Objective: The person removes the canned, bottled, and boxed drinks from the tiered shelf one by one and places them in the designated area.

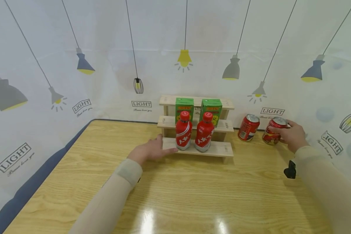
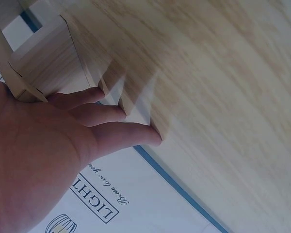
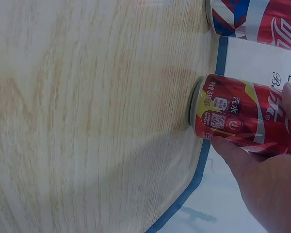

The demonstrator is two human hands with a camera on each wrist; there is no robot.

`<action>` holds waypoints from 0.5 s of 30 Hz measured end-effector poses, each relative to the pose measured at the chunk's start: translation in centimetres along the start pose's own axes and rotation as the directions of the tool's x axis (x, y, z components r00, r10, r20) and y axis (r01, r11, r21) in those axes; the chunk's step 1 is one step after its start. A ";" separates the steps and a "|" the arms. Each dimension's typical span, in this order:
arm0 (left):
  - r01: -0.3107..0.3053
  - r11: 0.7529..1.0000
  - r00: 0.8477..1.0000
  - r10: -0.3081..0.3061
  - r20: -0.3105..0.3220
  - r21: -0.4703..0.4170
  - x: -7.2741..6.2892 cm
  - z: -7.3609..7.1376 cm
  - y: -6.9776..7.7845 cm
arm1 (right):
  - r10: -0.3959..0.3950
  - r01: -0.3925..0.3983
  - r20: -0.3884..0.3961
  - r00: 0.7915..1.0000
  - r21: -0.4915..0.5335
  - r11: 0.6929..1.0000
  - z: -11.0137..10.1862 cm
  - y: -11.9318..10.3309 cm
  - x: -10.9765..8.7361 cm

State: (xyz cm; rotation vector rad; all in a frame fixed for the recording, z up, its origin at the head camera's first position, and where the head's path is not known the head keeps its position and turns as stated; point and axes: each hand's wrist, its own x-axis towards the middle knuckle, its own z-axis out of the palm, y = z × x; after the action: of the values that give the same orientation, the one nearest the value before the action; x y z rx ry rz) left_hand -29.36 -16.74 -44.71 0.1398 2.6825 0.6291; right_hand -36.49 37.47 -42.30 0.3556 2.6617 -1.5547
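At the right, my right hand (image 1: 293,135) holds a red soda can (image 1: 271,135) with yellow markings, thumb and fingers round its sides. In the right wrist view the can (image 3: 242,114) stands close to the tabletop. My left hand (image 1: 152,150) is at the left end of a three-step wooden shelf (image 1: 217,148), thumb along the front of the lowest step. The left wrist view shows its fingers (image 2: 128,132) stretched out, tips at the table. Another red can (image 1: 248,128) stands left of the held one.
Two red bottles, one (image 1: 183,131) left and one (image 1: 204,132) right, stand on the lowest step. Behind them are two green cartons, a left one (image 1: 185,103) and a right one (image 1: 212,105). A small black object (image 1: 290,169) shows beside the right wrist. The printed backdrop (image 1: 158,39) closes the table's rear.
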 end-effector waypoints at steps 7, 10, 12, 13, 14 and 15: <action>-0.007 1.000 1.000 0.007 -0.001 -0.013 0.0 0.0 0.1 | -0.001 0.001 -0.018 1.000 -0.044 0.999 -0.3 -0.2 -0.2; -0.010 1.000 1.000 0.010 -0.006 -0.023 -0.1 0.1 0.0 | -0.008 0.007 -0.020 1.000 -0.080 0.997 -0.6 -0.5 -0.4; -0.009 0.999 1.000 0.008 -0.007 -0.031 -0.1 0.1 0.0 | -0.014 0.012 -0.018 1.000 -0.106 0.994 -1.0 -1.0 -0.6; -0.008 0.999 1.000 0.008 -0.008 -0.034 -0.1 0.1 0.0 | -0.019 0.017 -0.017 1.000 -0.111 0.994 -1.2 -1.4 -0.7; -0.006 0.999 1.000 0.005 -0.008 -0.036 -0.1 0.1 0.0 | -0.029 0.027 -0.017 0.999 -0.118 0.993 -1.4 -1.8 -0.7; -0.004 0.999 1.000 0.004 -0.008 -0.036 -0.1 0.2 0.0 | -0.037 0.035 -0.018 0.999 -0.128 0.991 -1.5 -2.2 -0.8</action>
State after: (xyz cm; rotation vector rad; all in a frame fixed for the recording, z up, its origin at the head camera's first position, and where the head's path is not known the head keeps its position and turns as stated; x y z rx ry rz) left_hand -29.17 -16.72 -44.81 0.1336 2.6774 0.6802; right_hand -36.08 37.58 -39.51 0.3212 2.7806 -1.3874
